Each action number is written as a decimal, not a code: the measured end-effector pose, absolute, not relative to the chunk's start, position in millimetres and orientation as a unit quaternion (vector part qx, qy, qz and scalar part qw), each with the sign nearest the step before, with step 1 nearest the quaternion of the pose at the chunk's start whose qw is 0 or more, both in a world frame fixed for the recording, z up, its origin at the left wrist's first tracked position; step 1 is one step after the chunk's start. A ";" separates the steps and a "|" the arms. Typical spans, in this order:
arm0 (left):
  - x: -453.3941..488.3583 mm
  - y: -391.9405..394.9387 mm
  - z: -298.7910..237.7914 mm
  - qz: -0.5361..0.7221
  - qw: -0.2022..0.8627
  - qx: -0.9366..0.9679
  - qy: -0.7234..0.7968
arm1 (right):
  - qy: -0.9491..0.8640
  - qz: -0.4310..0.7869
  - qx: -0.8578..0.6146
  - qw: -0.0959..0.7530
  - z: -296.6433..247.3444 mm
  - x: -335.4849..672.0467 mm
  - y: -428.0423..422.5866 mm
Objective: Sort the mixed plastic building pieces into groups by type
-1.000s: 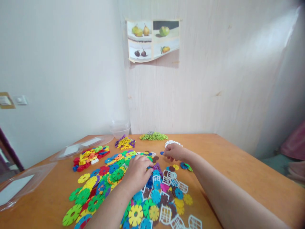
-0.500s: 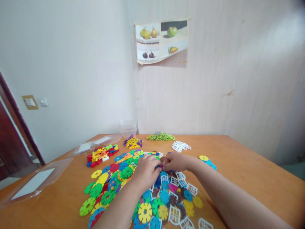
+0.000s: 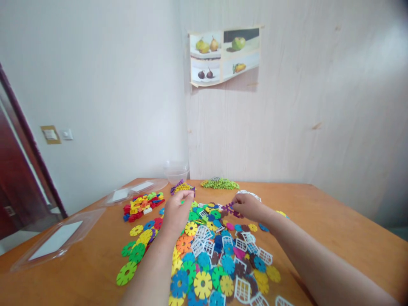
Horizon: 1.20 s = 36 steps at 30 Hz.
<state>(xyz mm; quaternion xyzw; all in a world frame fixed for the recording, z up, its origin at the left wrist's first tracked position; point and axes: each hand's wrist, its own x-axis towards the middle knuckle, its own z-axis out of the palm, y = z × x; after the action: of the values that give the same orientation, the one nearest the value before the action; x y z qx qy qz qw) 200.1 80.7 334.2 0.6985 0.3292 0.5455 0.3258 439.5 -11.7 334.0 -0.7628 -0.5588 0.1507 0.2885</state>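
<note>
My left hand is raised at the near side of a small pile of purple and yellow plastic pieces, partly covering it. Its fingers are pinched, and a small purple piece shows at the fingertips. Over the far right of the big heap, my right hand pinches a purple toothed plastic strip. Between my arms spreads the heap of flower-shaped plastic discs in many colours, mixed with white lattice window pieces.
Red, yellow and blue building blocks lie at the left. Green pieces and white window pieces form piles at the back. A clear plastic bowl stands by the wall. Clear lids with white labels lie along the left edge.
My hands, close together over the heap before, have parted. The left moved left and away toward the purple and yellow pile; the right shifted slightly right with the purple strip. The view turned slightly left.
</note>
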 end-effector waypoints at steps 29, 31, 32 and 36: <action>171.7 113.6 332.9 0.645 0.605 0.209 0.417 | -0.710 0.061 -0.696 0.088 350.6 343.5 179.4; 172.6 112.2 333.3 0.644 0.604 0.210 0.420 | -0.717 0.065 -0.691 0.063 350.3 339.1 184.1; 173.0 111.8 333.5 0.643 0.604 0.210 0.421 | -0.718 0.067 -0.691 0.054 350.4 337.9 185.8; 174.4 112.8 333.0 0.636 0.610 0.213 0.422 | -0.713 0.071 -0.697 0.037 350.3 337.5 190.4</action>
<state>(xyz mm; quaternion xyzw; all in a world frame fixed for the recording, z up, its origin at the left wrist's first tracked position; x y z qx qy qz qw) 174.4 112.8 333.0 0.2132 0.4220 0.6362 0.6097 337.5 190.4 350.3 -0.6967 -0.7128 0.0710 0.0371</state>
